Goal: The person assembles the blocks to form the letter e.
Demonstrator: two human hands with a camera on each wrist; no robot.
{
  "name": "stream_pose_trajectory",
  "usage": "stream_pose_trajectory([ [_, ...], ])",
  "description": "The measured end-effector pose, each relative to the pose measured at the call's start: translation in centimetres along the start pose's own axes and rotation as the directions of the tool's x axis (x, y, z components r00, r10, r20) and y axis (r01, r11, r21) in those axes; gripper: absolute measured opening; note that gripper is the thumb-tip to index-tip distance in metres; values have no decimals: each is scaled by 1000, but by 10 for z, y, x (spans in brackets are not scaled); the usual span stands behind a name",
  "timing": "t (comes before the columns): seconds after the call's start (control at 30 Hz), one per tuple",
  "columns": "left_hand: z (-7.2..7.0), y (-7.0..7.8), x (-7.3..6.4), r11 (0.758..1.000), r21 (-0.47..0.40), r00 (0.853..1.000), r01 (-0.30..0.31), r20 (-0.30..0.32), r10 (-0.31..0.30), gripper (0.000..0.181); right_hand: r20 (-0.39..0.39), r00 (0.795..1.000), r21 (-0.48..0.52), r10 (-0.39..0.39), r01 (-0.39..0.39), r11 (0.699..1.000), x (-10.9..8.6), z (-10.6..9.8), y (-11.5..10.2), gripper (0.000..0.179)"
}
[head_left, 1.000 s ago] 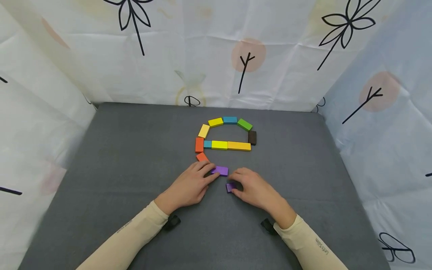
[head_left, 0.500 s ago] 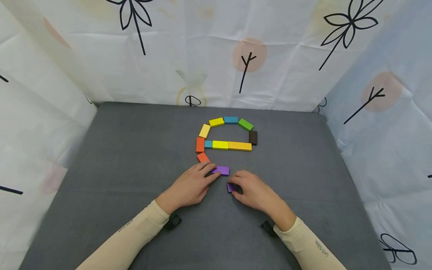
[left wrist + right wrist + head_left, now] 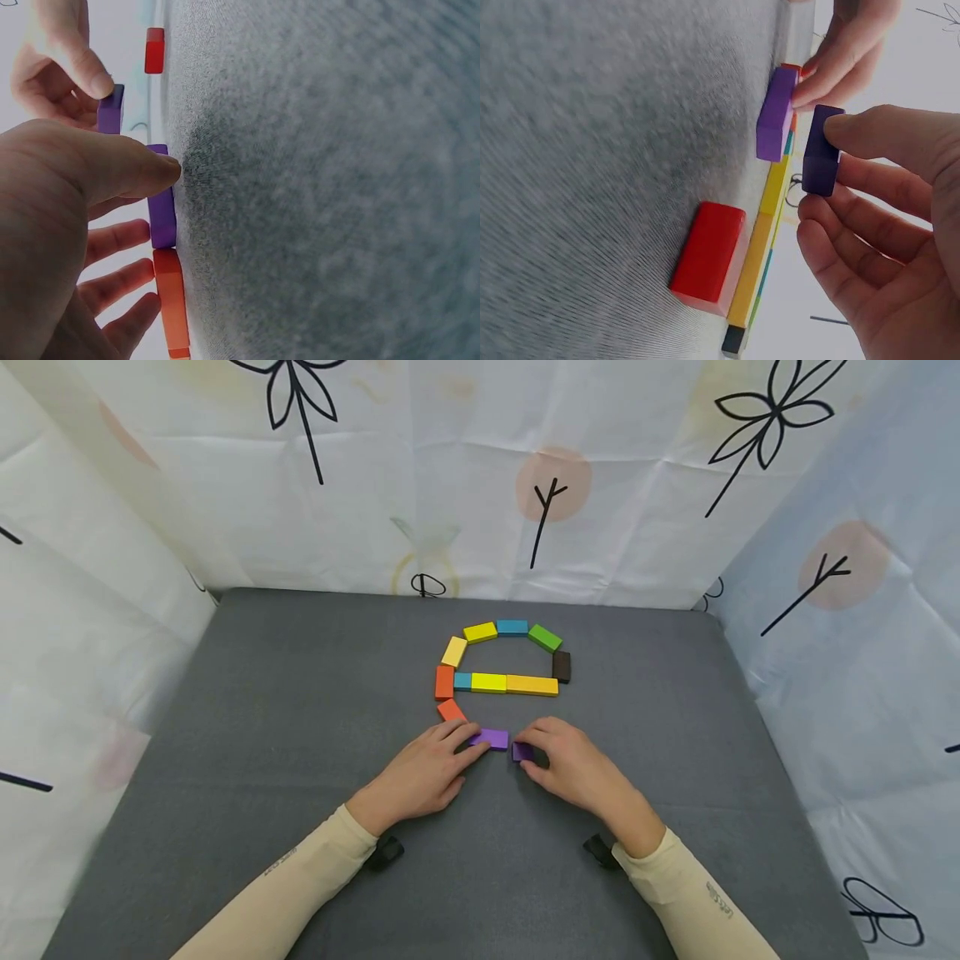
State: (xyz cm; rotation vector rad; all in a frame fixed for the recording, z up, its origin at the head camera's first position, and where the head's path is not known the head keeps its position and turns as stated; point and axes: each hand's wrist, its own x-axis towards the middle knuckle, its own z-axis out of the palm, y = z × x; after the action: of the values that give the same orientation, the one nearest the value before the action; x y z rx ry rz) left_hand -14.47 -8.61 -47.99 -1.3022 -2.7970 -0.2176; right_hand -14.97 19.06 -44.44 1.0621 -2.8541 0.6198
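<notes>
On the grey table, a purple block [image 3: 496, 740] lies flat at the near end of a curved row. My left hand [image 3: 411, 777] rests there, its thumb in front of this block and index finger behind it. An orange block [image 3: 172, 300] adjoins its left end, beside my other left fingers. Just to the right, my right hand [image 3: 581, 770] pinches a second, darker purple block [image 3: 821, 150] between thumb and fingers. The right wrist view shows this one raised off the table. A red block [image 3: 711, 255] lies below my right hand, hidden in the head view.
Further back, the row goes on through a red-orange block [image 3: 445, 682], yellow ones, a blue block [image 3: 512, 628], a green block [image 3: 545, 637] and a dark brown block [image 3: 561, 667]. A straight bar ending in an amber block [image 3: 532, 685] crosses it. Patterned cloth [image 3: 480, 485] surrounds the table.
My right hand has moved slightly forward and right with the darker purple block, bringing it level with the lying purple block's right end. My left hand stays in place.
</notes>
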Motion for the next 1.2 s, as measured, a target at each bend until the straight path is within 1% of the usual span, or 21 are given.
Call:
stream_pose_trajectory([
  [0.27, 1, -1, 0, 1000, -7, 1000, 10, 3, -10, 60, 4, 999, -7, 32, -31, 999, 10, -1, 8, 30],
  [0.57, 1, 1, 0, 1000, -17, 1000, 15, 4, -15, 59, 49, 996, -17, 76, -75, 997, 19, 4, 14, 29],
  [0.87, -1, 2, 2, 1000, 1, 1000, 13, 3, -13, 59, 89, 991, -22, 99, -98, 995, 23, 9, 17, 27],
  [1.2, -2, 2, 1, 1000, 9, 1000, 9, 3, -9, 59, 109, 989, -10, 95, -95, 995, 25, 11, 15, 26],
])
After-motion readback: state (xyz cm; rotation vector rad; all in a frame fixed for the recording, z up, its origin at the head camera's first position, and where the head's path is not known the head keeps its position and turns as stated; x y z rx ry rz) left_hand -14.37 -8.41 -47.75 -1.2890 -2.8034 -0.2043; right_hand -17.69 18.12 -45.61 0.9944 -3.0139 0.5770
